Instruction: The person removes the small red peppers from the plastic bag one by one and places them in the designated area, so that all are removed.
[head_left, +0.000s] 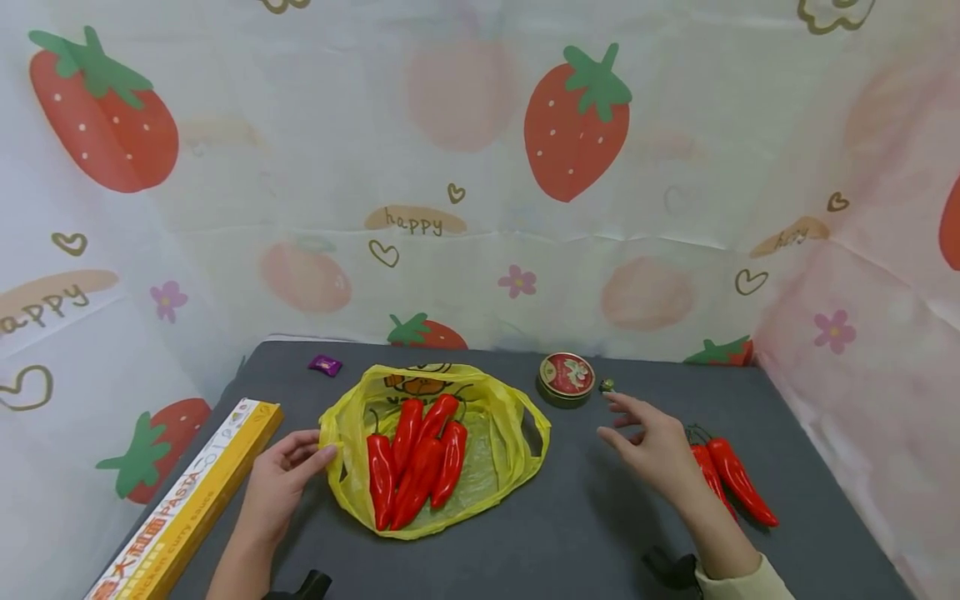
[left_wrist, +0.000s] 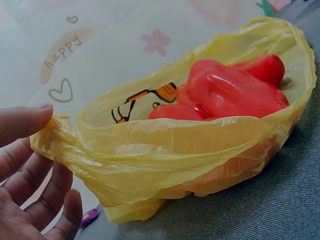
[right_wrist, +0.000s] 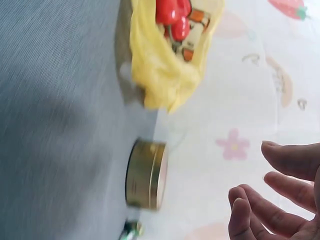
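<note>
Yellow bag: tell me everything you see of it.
The yellow bag is thin, crinkled, translucent and plastic-looking, with an orange and black print on its far side and handle holes left and right. It lies mouth open on the dark table, red peppers inside. The left hand pinches its left edge.

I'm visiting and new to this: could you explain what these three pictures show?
No robot here, just a person's two bare hands. The wide picture comes from a camera on the head; the others from one on each wrist. The left hand pinches the edge of a yellow plastic bag holding red peppers. The right hand hovers, holding nothing. Also on the dark surface: a round tin, a small green item, a purple wrapped piece, a long yellow box and two more peppers.
</note>
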